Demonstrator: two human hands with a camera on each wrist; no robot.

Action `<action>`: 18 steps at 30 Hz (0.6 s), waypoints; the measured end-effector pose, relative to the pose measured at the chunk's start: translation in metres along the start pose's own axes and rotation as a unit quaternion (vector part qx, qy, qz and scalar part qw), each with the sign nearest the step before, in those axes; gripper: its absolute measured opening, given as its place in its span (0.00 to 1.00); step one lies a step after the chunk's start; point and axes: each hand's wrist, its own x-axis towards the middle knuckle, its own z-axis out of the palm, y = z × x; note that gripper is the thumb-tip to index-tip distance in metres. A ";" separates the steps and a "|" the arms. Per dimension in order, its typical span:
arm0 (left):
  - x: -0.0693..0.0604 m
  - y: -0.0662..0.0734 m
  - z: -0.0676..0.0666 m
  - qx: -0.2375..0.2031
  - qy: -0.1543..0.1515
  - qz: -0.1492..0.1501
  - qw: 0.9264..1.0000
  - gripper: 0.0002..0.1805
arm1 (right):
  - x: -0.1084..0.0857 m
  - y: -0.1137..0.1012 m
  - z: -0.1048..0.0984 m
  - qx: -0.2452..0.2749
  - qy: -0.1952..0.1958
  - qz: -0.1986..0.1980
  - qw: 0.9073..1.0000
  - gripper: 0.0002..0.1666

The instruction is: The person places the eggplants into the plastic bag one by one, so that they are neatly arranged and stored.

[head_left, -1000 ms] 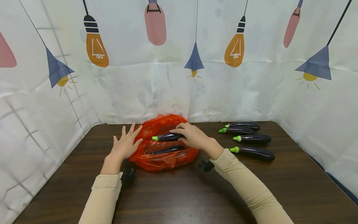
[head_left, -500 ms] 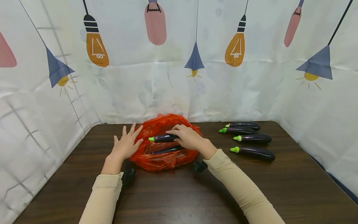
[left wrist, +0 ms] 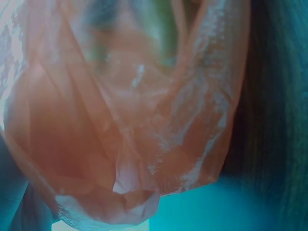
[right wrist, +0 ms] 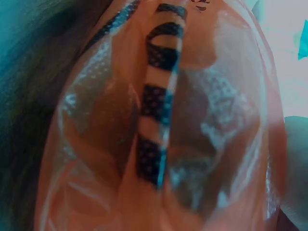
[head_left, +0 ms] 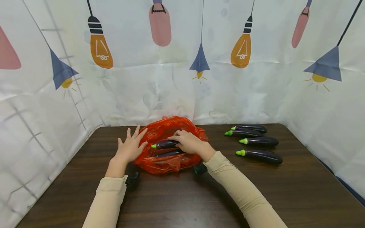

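Observation:
In the head view a red plastic bag (head_left: 159,166) lies spread wide on the table. The right hand (head_left: 189,142) grips the blunt end of a dark eggplant (head_left: 165,144) inside the bag's mouth, its green stem pointing left. Just in front of it, another eggplant (head_left: 169,153) lies in the bag. With fingers spread, the left hand (head_left: 129,148) rests against the bag's left edge. The bag's film (left wrist: 130,144) fills much of the left wrist view, green shapes blurred behind it. Printed film of the bag (right wrist: 202,120) fills the right wrist view; neither wrist view shows fingers clearly.
Several eggplants lie on the brown table (head_left: 176,202) to the right of the bag, the nearest eggplant (head_left: 262,156) closest to the right forearm. A white curtain (head_left: 176,88) with printed lamps hangs behind the table and along both sides.
The right hand has moved left and lower with its eggplant, which now sits deeper in the bag, close to the other one. The left hand has stayed nearly still.

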 end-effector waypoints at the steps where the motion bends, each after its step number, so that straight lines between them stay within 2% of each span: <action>1: 0.000 0.000 0.000 -0.001 0.000 0.001 1.000 0.37 | 0.001 0.000 0.000 0.000 -0.002 0.000 1.000 0.27; 8: 0.000 0.000 0.000 -0.002 0.005 0.003 1.000 0.37 | 0.007 -0.001 0.001 -0.011 -0.020 0.006 1.000 0.27; 18: 0.000 0.000 0.000 -0.003 0.003 0.003 1.000 0.37 | 0.019 -0.005 -0.002 -0.021 -0.064 0.015 0.998 0.27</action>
